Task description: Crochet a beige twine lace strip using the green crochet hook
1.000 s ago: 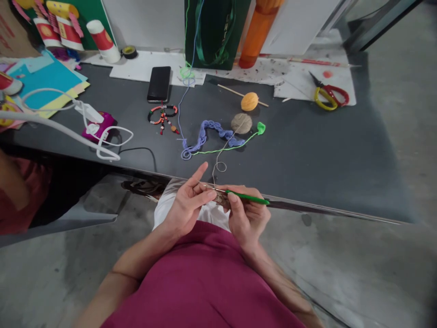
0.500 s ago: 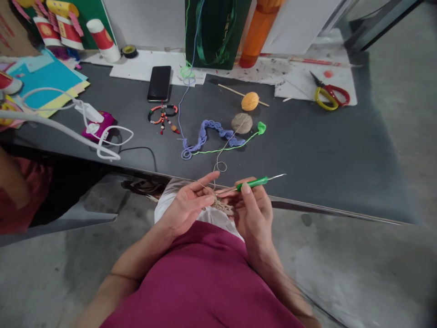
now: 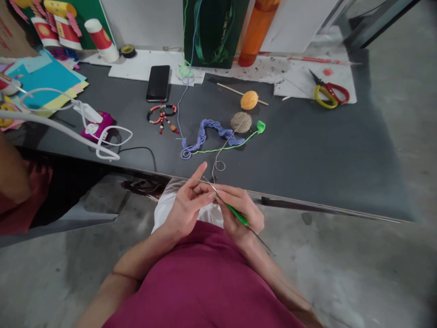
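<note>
My right hand (image 3: pixel 243 214) is closed on a green-handled crochet hook (image 3: pixel 235 212), whose metal tip points up and left towards my left fingers. The hook's other thin metal end sticks out below that hand. My left hand (image 3: pixel 186 205) pinches with thumb and fingers at the yarn work, its index finger raised. The beige crochet piece is almost wholly hidden by my fingers. Beige yarn (image 3: pixel 213 169) runs in a loop from a beige yarn ball (image 3: pixel 241 122) on the table down to my hands.
On the dark table (image 3: pixel 307 159) lie a purple crocheted strip (image 3: pixel 206 125), green yarn (image 3: pixel 261 126), an orange yarn ball (image 3: pixel 249 100) with a stick, scissors (image 3: pixel 329 93), a phone (image 3: pixel 158 83), a beaded bracelet (image 3: pixel 161 114) and a charger (image 3: pixel 99 125). A person's arm (image 3: pixel 13 175) shows at left.
My right hand has turned and moved left against my left hand. The crochet hook has swung from pointing right to slanting down-right. The beige piece has gone behind my fingers.
</note>
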Demonstrator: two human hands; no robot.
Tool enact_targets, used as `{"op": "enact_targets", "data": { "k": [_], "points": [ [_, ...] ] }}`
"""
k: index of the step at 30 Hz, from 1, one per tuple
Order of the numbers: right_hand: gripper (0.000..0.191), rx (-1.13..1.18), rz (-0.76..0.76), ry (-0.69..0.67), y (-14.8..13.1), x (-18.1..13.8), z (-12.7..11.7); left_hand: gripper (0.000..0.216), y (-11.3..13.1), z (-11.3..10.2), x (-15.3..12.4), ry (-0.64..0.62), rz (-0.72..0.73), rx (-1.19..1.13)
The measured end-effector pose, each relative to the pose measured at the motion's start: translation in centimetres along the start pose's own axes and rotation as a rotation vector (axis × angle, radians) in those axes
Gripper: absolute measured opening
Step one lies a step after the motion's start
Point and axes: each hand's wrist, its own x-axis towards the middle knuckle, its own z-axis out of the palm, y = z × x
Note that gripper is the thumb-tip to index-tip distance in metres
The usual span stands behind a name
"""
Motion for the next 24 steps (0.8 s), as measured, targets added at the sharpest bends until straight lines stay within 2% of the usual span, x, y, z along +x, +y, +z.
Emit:
{"op": "enact_targets", "data": {
  "k": [6, 8, 14, 20, 24],
  "points": [
    [0.008, 0.224, 0.318, 0.141, -0.2, -0.6, 0.6, 0.087, 0.1, -0.6, 0.3, -0.024, -0.115, -0.045],
    [0.006, 0.179, 0.342, 0.158, -0.4, -0.6, 0.4, 0.088, 0.2, -0.7, 0.3, -0.026, -0.121, -0.034],
    [0.008, 0.005, 0.281, 0.177, -1.1, -0.3, 0.0, 0.084, 0.5, -0.7, 0.2, 0.0, -0.109, 0.002],
    [0.01, 0.241, 0.457, 0.172, -0.7, -0.2, -0.1, 0.06, 0.8, -0.6, 0.3, -0.025, -0.123, -0.056],
    [0.017, 0.424, 0.631, 0.111, 0.1, 0.0, -0.3, 0.054, 0.9, -0.6, 0.2, -0.049, -0.167, -0.062]
  ]
}}
